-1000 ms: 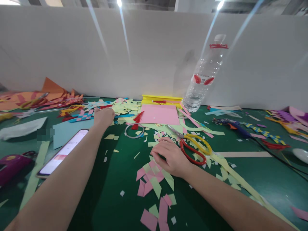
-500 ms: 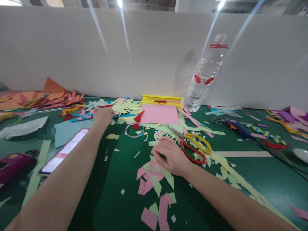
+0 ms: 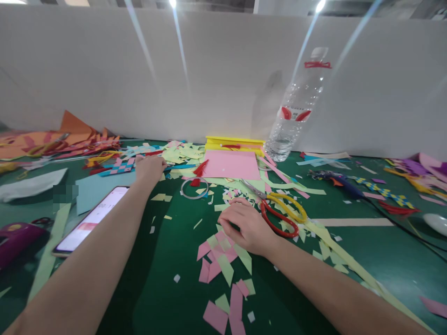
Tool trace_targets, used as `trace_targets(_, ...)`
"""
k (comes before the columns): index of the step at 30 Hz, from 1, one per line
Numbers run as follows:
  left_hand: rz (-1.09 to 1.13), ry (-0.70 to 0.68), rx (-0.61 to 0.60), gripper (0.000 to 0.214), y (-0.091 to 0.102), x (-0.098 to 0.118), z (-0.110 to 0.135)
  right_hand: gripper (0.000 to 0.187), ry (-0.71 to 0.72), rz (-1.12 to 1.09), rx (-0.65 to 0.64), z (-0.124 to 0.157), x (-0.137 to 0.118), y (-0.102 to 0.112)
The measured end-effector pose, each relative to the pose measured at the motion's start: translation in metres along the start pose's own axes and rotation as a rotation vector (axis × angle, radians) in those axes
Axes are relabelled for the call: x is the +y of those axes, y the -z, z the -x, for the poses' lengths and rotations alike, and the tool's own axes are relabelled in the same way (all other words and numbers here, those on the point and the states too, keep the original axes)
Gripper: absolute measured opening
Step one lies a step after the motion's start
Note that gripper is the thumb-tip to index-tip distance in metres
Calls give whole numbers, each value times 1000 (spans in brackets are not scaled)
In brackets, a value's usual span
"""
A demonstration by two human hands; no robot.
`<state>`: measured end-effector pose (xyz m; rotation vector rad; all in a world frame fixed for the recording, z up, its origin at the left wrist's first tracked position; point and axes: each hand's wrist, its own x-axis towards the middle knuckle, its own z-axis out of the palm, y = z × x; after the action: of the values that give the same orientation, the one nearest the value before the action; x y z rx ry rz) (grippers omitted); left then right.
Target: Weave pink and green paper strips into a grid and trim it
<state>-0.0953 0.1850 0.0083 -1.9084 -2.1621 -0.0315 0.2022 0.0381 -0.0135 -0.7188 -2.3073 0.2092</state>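
Observation:
My left hand (image 3: 150,168) is closed in a fist among the papers at the back left, its fingertips turned away from view. A woven blue-and-pink paper strip (image 3: 120,166) lies against its left side, and a blue strip (image 3: 181,166) extends to its right. Whether it grips either one cannot be seen. Loosely curled, my right hand (image 3: 244,227) rests on the table with nothing visible in its fingers. Just below it lies a woven pink-and-green paper piece (image 3: 218,251). Scissors (image 3: 284,214) with one red and one yellow handle lie beside its wrist.
A pink paper sheet (image 3: 232,165), a clear ring (image 3: 194,188) and a red tassel (image 3: 200,168) lie ahead. A plastic bottle (image 3: 296,111) leans on the white partition (image 3: 209,70). The phone (image 3: 92,221) is by my left forearm, a glue gun (image 3: 344,186) at right.
Both hands keep their place and shape. The whole view has shifted very slightly up and to the left; nothing on the table has visibly moved.

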Motion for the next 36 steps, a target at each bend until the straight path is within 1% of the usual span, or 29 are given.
trace_targets(6, 59, -9, 80, 30, -3, 2, 2, 19, -1, 13, -3, 0, 0, -1)
trace_targets(12, 179, 4, 232, 32, 1, 6, 5, 21, -8, 5, -2, -1, -1, 1)
trace_targets(14, 224, 9, 279, 28, 5, 9, 6, 20, -10, -3, 0, -1, -1, 1)
trace_targets(16, 273, -2, 315, 22, 10, 12, 8, 20, -13, -10, -2, -1, -2, 1)
trace_targets(18, 331, -33, 344, 26, 16, 20, 13, 20, -17, -14, 1, -1, -2, 1)
trace_targets(20, 401, -90, 353, 25, 20, 32, 24, 20, -27, -13, 23, -1, -2, 1)
trace_targets(22, 490, -158, 342, 19, 22, 48, 39, 19, -44, -12, 69, -1, -3, 1)
trace_targets(25, 648, -265, 298, 12, 27, 75, 70, 16, -112, 11, 158, 0, -1, 2)
trace_targets(27, 772, -297, 269, 11, 31, 91, 94, 15, -186, 26, 214, 1, 1, 3)
trace_targets(29, 901, -304, 233, 16, 36, 102, 117, 16, -260, 11, 271, 2, 3, 4)
trace_targets(32, 1050, -340, 141, 22, 43, 112, 143, 16, -316, -30, 329, 3, 5, 4)
trace_targets(34, 1118, -363, 74, 23, 45, 115, 152, 12, -306, -28, 339, 3, 4, 5)
trace_targets(36, 1165, -360, 36, 23, 46, 116, 155, 9, -286, -25, 338, 3, 4, 5)
